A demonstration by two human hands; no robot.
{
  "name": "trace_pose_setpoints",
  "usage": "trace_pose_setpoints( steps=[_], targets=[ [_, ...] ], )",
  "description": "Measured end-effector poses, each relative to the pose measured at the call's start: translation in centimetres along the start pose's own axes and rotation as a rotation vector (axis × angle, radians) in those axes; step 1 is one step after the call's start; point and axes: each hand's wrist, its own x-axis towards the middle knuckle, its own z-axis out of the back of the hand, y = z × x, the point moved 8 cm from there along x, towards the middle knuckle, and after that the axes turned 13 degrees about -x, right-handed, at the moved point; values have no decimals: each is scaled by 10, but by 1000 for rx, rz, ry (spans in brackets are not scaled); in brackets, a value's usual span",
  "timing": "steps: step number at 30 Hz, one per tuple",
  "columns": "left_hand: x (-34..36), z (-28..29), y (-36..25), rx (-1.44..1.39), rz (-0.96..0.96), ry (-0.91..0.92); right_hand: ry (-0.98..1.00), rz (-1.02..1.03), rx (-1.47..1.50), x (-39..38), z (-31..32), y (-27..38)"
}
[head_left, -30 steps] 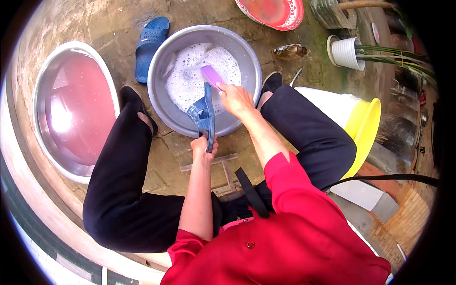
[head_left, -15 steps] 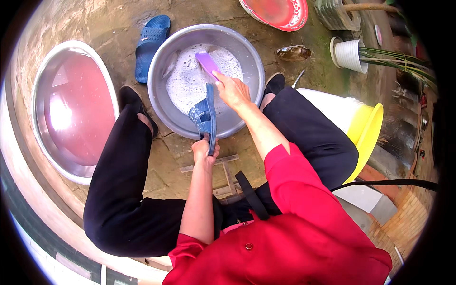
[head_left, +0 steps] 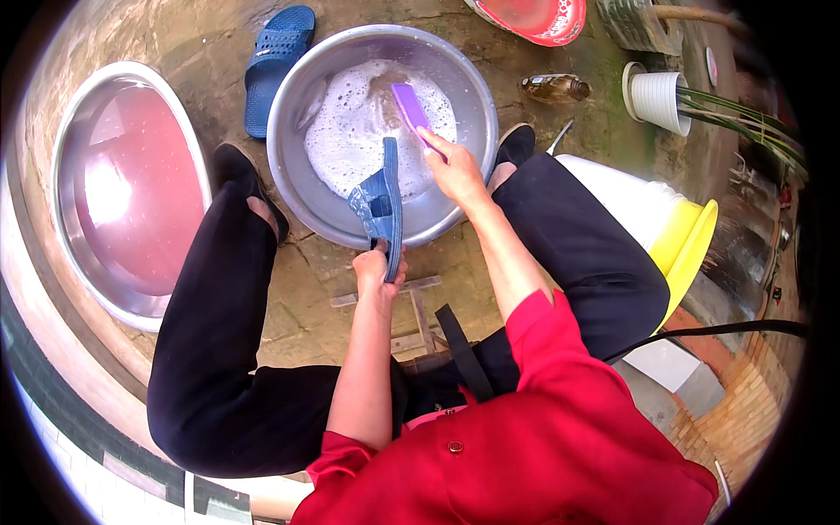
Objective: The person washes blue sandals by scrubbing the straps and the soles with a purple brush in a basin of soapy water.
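Since we're sat right over it, let's make the grey basin (head_left: pixel 475 131) our clock centre. Our left hand (head_left: pixel 380 268) is just outside the rim at 6 o'clock, gripping the heel end of a blue slipper (head_left: pixel 394 206). That one's turned up on its side, toe toward 12, sole facing 3 and strap facing 9, leaning in over the white suds (head_left: pixel 337 131). Our right hand (head_left: pixel 455 172), over the rim near 4, is wrapped around the handle of a purple brush (head_left: pixel 409 107). The brush points toward 11 and sits apart from the slipper; can't tell if its bristles touch the suds. A second blue slipper (head_left: pixel 276 66) lies on the ground at 10, right beside the basin. Big metal tub (head_left: pixel 68 197) with pinkish liquid between 8 and 9. Then a red patterned basin (head_left: pixel 567 24) between 1 and 2, a brown bottle (head_left: pixel 555 87) on its side between 2 and 3, and a white bucket (head_left: pixel 612 188) between 3 and 4, next to our right leg.
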Motion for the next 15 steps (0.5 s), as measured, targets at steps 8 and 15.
trace_pose_setpoints(
  steps=[8,15],
  targets=[
    [8,5,-4,-86,-80,-40,370,15,-238,-180,68,103],
    [8,0,2,-13,-54,0,162,-100,-369,-39,15,56]
  ],
)
